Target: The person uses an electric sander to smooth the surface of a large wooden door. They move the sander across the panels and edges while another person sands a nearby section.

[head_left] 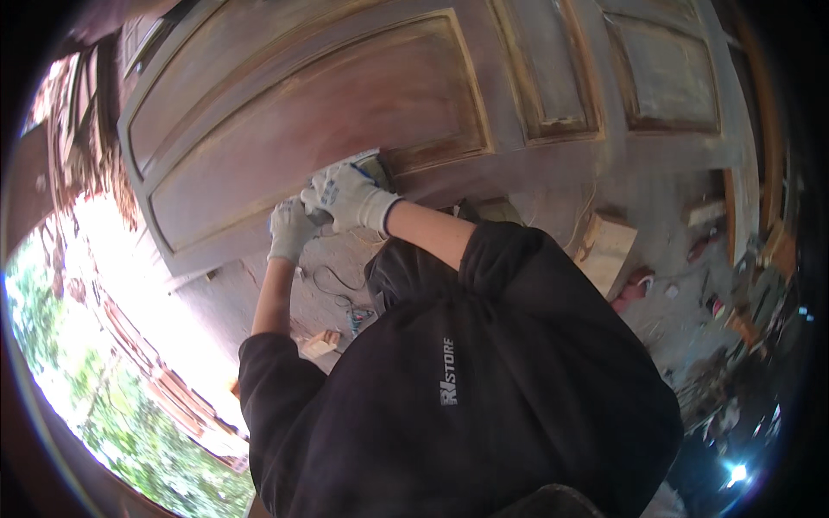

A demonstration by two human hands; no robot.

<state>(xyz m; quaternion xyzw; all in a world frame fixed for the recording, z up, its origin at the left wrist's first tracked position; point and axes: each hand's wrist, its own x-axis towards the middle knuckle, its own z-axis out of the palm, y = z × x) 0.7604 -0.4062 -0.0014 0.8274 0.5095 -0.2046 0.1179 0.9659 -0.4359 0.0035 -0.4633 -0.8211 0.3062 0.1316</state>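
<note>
A large panelled wooden door [553, 164], reddish brown with worn, pale mouldings, lies in front of me. On its near rail, beside the big recessed panel [345, 104], is what looks like a sander [386, 170], dark with a pale flat edge; most of its body is hidden under my gloves. My right hand [352, 198], in a whitish work glove, is wrapped over the top of it. Close against it on the left, my gloved left hand [294, 228] is closed round the tool's rear end.
Below the door's near edge, a teal power tool [355, 319] and a dark cord [332, 281] lie on the dusty floor. A wooden block [607, 246] stands right of me, with scattered scraps and tools beyond. Stacked timber [164, 380] and greenery are at the left.
</note>
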